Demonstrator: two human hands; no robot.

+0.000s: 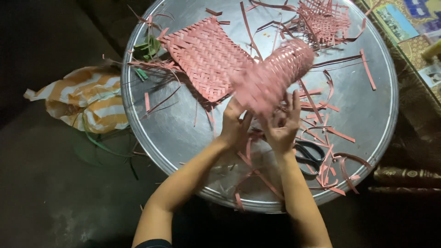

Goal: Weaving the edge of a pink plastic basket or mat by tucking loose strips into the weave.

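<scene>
home craft spot | round metal tray (376, 138) | pink strip scraps (321, 133) | scissors (308, 154)

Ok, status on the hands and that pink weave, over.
Left hand and right hand both gripping blurred pink woven piece above metal tray. Scissors beside right wrist. Loose strips scattered.

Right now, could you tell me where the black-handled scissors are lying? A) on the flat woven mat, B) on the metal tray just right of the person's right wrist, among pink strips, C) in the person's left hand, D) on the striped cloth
B: the scissors lie on the round metal tray beside the right hand, amid loose pink strips.
</scene>
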